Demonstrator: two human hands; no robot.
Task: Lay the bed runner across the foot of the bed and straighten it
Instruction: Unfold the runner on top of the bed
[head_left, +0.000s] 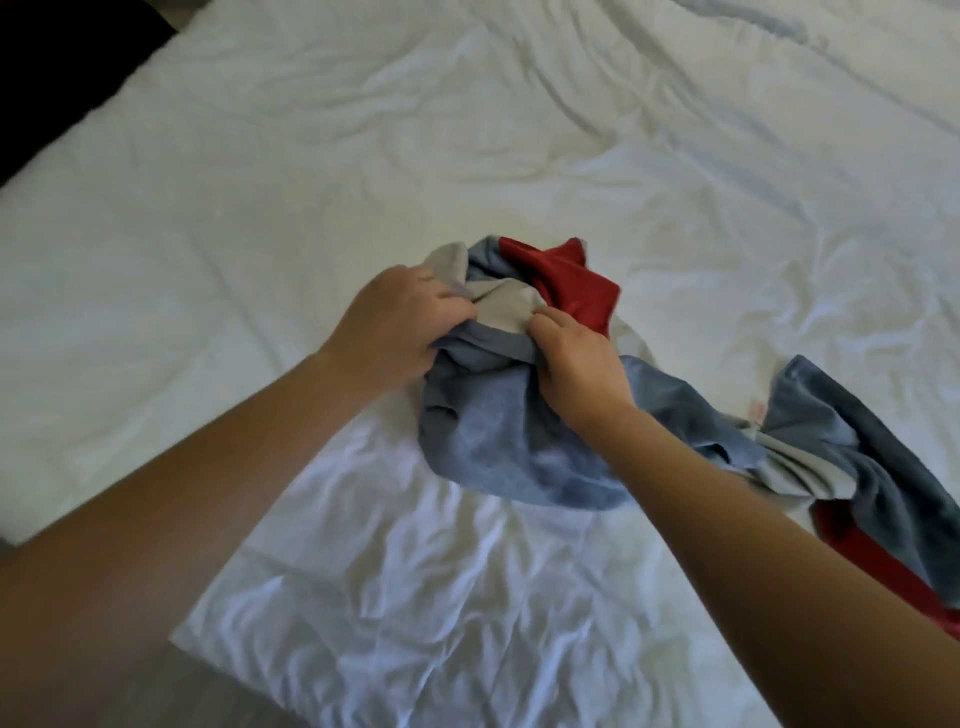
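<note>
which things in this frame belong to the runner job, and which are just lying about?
Job:
- bunched blue, grey and red fabric bed runner
- left hand and right hand, both gripping it
- wrinkled white bed cover under it

Not job:
- grey-brown floor, bottom left
- dark area past the bed's top-left edge, too dim to identify

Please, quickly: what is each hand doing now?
Left hand: grips the bunched bed runner.
Right hand: also grips the runner's folds.
</note>
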